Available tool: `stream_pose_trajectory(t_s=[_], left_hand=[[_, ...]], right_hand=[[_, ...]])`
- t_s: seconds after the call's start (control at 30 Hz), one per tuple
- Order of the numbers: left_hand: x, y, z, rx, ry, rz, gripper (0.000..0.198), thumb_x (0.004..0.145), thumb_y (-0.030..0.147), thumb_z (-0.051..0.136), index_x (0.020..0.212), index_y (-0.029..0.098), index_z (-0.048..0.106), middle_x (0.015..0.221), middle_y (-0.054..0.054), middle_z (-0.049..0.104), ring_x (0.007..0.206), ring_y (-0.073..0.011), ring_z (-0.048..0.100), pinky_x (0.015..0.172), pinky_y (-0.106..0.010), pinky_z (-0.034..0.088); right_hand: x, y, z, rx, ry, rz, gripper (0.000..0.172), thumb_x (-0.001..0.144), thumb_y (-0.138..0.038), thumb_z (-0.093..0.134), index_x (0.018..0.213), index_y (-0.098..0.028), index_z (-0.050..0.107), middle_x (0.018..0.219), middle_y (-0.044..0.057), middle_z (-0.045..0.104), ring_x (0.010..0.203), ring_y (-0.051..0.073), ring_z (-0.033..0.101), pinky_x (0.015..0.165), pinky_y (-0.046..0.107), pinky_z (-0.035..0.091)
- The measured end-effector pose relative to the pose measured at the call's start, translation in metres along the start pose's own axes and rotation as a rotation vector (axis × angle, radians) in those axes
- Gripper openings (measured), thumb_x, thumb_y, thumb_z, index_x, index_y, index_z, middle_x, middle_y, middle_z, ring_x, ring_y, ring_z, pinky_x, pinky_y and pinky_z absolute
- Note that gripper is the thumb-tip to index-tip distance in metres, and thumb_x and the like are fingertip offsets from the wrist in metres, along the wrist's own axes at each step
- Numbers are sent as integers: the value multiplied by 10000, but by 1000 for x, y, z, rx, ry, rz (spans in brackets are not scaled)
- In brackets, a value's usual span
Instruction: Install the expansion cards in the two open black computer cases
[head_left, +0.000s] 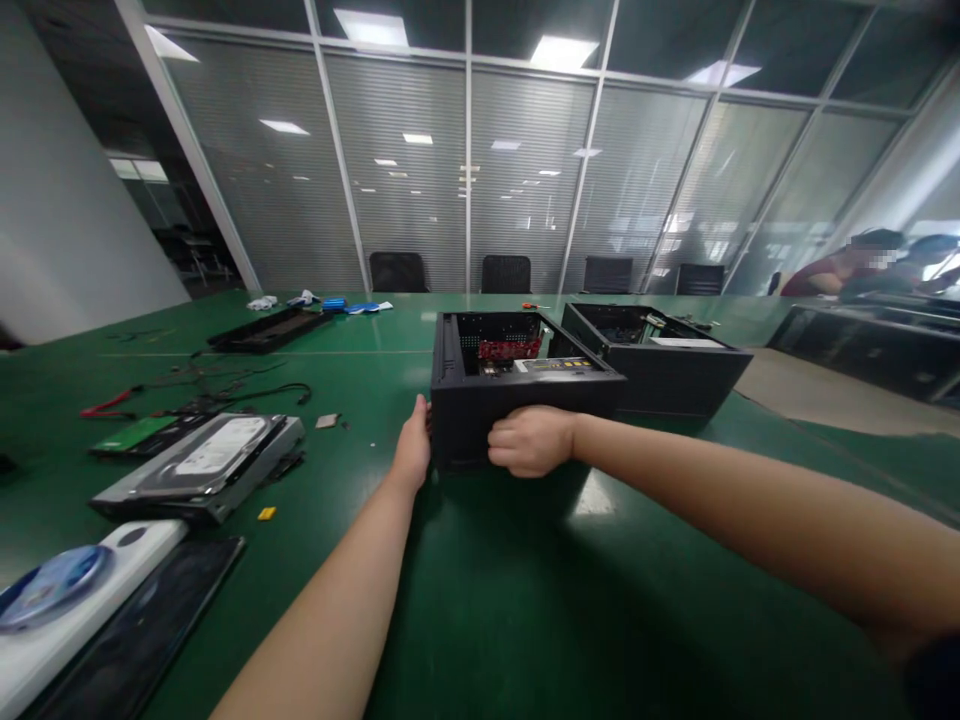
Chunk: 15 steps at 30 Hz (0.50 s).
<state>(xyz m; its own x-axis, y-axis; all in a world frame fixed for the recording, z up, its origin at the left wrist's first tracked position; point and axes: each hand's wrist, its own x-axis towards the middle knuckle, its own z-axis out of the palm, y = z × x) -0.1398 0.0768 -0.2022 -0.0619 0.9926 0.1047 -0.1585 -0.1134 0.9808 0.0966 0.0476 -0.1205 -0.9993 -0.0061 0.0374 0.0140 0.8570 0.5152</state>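
Now the left hand (415, 448) lies flat against the left side of the open black computer case (517, 400) at mid-table, fingers straight, while the right hand (529, 440) is curled in a fist against its front wall; a hard drive (206, 465) lies well to the left

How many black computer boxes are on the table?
2: one case between the left hand and right hand, another case just behind it to the right. More may be hidden.
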Motion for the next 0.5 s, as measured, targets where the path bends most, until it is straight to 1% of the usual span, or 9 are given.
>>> stream_pose_trajectory(t_s=[0.03,0.1,0.17,0.23,0.27,0.37,0.43,0.5], left_hand=[[3,-3,0,7,10,3,704,871,722,341,1215,202,666,1295,-62,667,1217,-237,615,1059,-372,491],[8,-10,0,106,55,18,715,880,717,323,1249,198,647,1359,-80,621,1303,-236,553,1140,-391,417],[11,-16,-1,230,77,36,755,875,731,305,1277,183,632,1358,-107,618,1324,-245,534,1176,-413,368],[11,-18,0,319,53,64,787,866,747,299,1307,175,614,1348,-119,624,1323,-250,533,1186,-423,351],[10,-19,1,360,41,78,792,864,750,303,1319,176,606,1350,-117,623,1330,-248,526,1194,-419,338],[3,-16,6,490,1,110,767,870,733,326,1349,192,584,1389,-98,595,1365,-236,489,1219,-393,298],[-1,-15,9,551,-29,123,742,883,712,328,1366,203,569,1418,-82,571,1378,-221,475,1224,-372,289],[-2,-14,10,590,-43,127,729,890,702,318,1364,208,569,1438,-75,553,1388,-212,464,1223,-363,291]], right_hand=[[-3,11,11,3,-29,50,182,906,-306,469,957,-166,573,934,75,563,838,190,525,735,334,447],[-11,28,30,20,-38,180,213,869,-256,497,1031,-150,586,1036,106,568,935,209,519,849,354,455],[-21,42,47,57,7,344,297,841,-204,505,1114,-129,592,1124,129,560,1016,219,513,930,361,450],[-28,53,59,105,59,491,371,822,-170,505,1179,-119,592,1194,142,548,1081,225,510,978,357,445],[-31,58,63,132,71,541,394,814,-158,507,1196,-121,594,1216,144,545,1103,227,512,991,354,444],[-36,72,63,228,43,635,414,802,-159,525,1206,-145,612,1227,138,563,1095,217,544,978,335,456],[-39,81,55,277,-26,684,392,803,-194,549,1185,-160,632,1188,133,593,1036,212,575,908,319,479],[-48,90,40,268,-98,748,353,809,-249,566,1140,-165,655,1130,130,623,972,219,594,819,315,487]])
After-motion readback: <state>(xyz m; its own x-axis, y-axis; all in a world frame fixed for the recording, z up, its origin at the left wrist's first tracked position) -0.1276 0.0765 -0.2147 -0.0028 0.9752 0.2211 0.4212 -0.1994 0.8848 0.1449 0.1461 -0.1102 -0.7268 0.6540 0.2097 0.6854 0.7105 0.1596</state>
